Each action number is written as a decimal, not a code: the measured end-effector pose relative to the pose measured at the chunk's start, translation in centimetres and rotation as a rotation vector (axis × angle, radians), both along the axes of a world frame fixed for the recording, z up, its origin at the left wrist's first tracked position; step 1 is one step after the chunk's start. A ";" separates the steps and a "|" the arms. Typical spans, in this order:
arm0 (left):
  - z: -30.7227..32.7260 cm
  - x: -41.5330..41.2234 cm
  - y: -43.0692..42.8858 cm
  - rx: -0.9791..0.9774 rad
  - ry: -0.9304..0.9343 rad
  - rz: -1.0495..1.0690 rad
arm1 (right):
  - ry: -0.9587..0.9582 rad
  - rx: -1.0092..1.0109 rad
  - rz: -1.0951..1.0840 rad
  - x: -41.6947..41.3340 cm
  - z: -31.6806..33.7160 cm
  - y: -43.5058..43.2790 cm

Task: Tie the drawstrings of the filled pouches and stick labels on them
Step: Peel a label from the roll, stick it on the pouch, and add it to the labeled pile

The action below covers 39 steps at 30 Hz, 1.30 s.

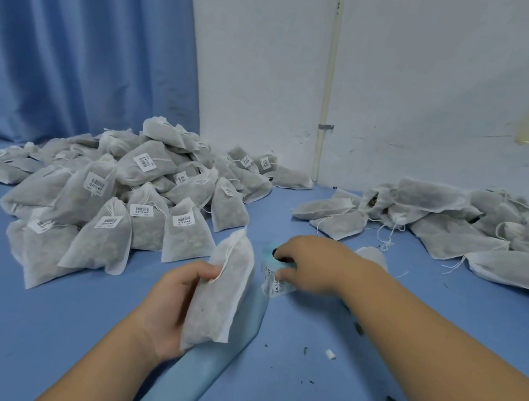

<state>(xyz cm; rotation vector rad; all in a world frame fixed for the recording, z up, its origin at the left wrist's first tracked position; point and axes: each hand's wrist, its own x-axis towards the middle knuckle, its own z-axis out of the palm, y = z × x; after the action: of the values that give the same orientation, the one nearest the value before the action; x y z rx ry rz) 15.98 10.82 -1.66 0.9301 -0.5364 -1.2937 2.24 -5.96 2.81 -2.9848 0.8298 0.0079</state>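
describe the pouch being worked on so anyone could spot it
The blue surface holds a labelled pile at left and an unlabelled pile at right. In front of them, the pouch stands in the left hand, apart from both piles and with no label showing.

You have one view only, from the camera worn on your head. It faces forward and down across the blue tabletop (294, 395), near enough that your left hand (171, 300) and right hand (309, 266) sit low in the middle. The wide lens takes in the curtain (75, 31) at left and the wall (413, 85) behind, bending both at the edges.
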 end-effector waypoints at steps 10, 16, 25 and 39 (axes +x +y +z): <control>-0.1 1.3 2.9 0.102 -0.039 -0.007 | 0.035 0.021 -0.095 -0.9 0.4 -0.9; 1.1 2.1 3.4 0.043 -0.033 0.065 | -0.042 -0.122 -0.124 -1.3 -1.5 0.7; 5.3 2.2 0.6 0.065 -0.165 -0.022 | -0.282 0.055 -0.149 -2.0 -4.1 1.9; 0.6 4.9 -0.9 0.303 -0.076 -0.136 | -0.560 0.079 -0.244 -2.1 -5.9 2.3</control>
<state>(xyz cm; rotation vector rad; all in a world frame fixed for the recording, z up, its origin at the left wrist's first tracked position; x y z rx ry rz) 20.87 9.97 -1.10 1.2141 -0.4755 -1.4937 0.14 -3.68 -3.14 -2.5698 1.0588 -0.7405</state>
